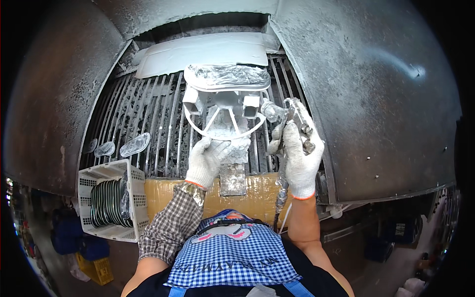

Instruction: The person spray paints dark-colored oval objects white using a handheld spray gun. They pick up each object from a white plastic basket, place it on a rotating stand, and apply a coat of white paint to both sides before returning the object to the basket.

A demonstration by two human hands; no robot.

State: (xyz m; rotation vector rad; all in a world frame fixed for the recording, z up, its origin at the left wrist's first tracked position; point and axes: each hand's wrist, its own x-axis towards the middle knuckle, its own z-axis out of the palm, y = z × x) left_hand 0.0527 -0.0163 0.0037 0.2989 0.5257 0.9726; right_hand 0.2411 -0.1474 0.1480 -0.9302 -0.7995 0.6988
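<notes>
Over slatted grating (166,123), a white-coated frame (226,100) is set; whether its near side is gripped by the half-curled left hand (206,161) cannot be told. A spray gun (273,112) is clasped in the right hand (303,156).

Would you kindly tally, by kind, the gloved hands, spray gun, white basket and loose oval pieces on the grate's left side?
Gloved hands: 2
Spray gun: 1
White basket: 1
Loose oval pieces: 3
Total: 7

I'm standing in a workshop, at a spray booth (59,94): pale-dusted metal walls (381,128) flank a crusted slatted grate (166,119). There's a spray gun (277,133) here and a crate (140,200) of matching parts (106,204).
</notes>
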